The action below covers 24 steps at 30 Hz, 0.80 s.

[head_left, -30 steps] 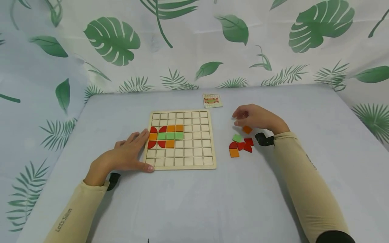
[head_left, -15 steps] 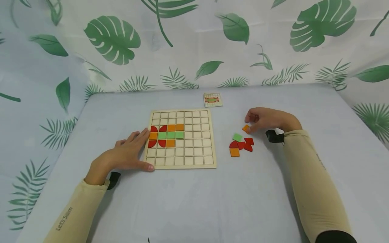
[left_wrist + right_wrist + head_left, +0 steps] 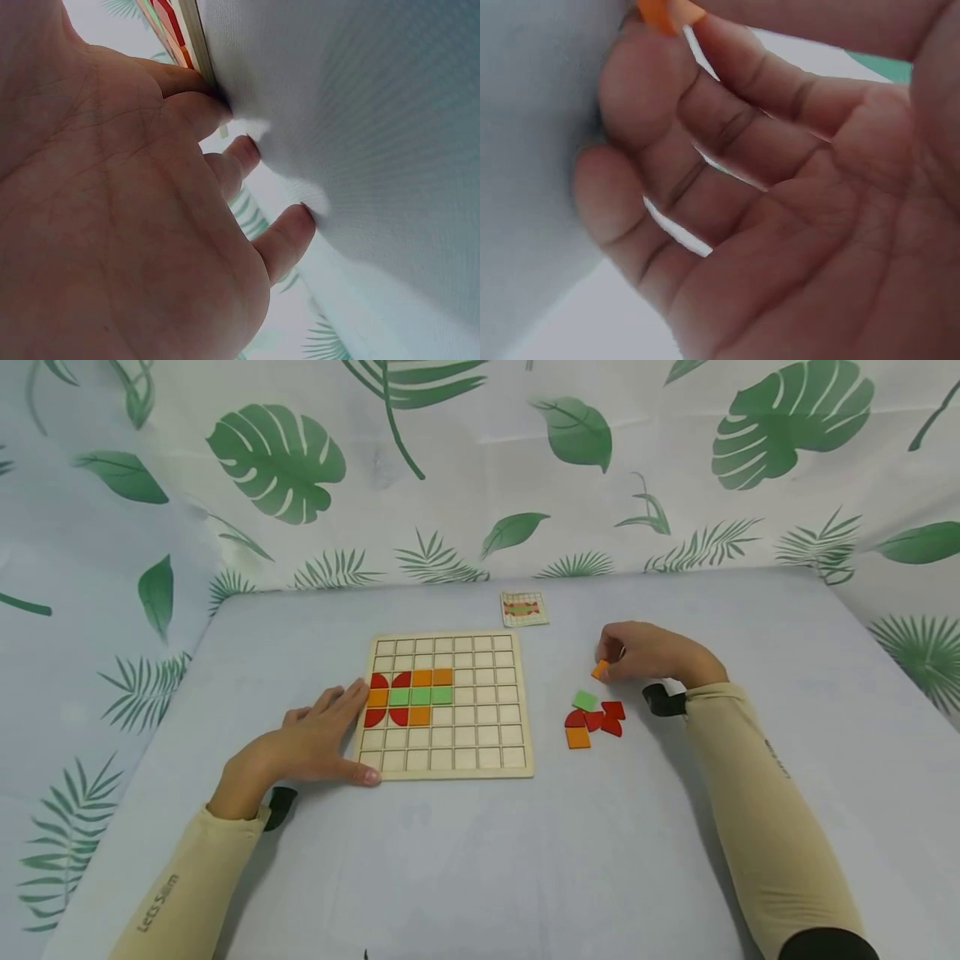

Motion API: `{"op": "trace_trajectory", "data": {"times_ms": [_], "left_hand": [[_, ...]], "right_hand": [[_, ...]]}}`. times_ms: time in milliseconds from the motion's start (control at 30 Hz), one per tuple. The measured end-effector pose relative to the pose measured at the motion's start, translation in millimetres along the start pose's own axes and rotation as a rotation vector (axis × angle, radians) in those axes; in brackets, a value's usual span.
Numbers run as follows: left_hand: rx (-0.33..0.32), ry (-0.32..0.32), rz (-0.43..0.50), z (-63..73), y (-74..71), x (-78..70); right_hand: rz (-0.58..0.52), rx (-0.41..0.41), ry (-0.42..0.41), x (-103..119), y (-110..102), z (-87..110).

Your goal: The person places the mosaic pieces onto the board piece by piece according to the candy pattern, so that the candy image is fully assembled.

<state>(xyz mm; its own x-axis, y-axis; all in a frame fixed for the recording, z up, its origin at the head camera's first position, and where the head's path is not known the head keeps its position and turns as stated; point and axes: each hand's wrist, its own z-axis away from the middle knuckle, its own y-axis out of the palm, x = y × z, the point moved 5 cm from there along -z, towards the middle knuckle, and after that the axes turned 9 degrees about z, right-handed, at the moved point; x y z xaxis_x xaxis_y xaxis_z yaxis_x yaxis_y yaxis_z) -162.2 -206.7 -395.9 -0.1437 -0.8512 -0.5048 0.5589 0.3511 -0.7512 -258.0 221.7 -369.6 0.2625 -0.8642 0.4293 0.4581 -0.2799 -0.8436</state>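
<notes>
My left hand (image 3: 318,739) rests with spread fingers along the left edge of a wooden grid board (image 3: 487,760), thumb at its near left corner. Set in the board's left part are red quarter-round pieces (image 3: 399,717), orange square tiles (image 3: 422,677) and a row of green tiles (image 3: 422,695). To the right of the board, my right hand (image 3: 648,653) pinches an orange square tile (image 3: 599,669) between thumb and fingers. That tile shows at the top of the right wrist view, an orange patch (image 3: 658,13) at the fingertips.
Loose pieces lie right of the board: a green tile (image 3: 585,700), an orange tile (image 3: 578,737) and several red pieces (image 3: 612,727). Behind the board is a small pattern card (image 3: 524,608). A leaf-print cloth (image 3: 465,460) hangs at the table's far edge.
My right hand first moved right and down to the orange tile and took hold of it. It has since shifted slightly left with the tile. The left hand stayed in place.
</notes>
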Motion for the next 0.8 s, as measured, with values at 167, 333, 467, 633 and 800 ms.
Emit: {"op": "trace_trajectory", "data": {"times_ms": [167, 333, 467, 633, 800], "left_hand": [[0.000, 0.007, 0.001, 0.2, 0.5, 1.0], [-0.009, 0.010, 0.005, 0.8, -1.2, 0.2], [-0.014, 0.010, 0.009, 0.4, -1.0, 1.0], [-0.013, 0.009, 0.006, -1.0, 0.5, 3.1], [-0.013, 0.008, 0.001, -1.7, 0.4, 4.2]], "right_hand": [[-0.046, -0.035, 0.002, 5, -2, -3.4], [-0.113, -0.067, -0.020, 15, -2, -9.2], [-0.192, -0.063, -0.056, 30, 4, -15.4], [-0.285, -0.057, -0.082, 51, 15, -20.4], [-0.388, -0.059, -0.129, 73, 26, -25.2]]}}
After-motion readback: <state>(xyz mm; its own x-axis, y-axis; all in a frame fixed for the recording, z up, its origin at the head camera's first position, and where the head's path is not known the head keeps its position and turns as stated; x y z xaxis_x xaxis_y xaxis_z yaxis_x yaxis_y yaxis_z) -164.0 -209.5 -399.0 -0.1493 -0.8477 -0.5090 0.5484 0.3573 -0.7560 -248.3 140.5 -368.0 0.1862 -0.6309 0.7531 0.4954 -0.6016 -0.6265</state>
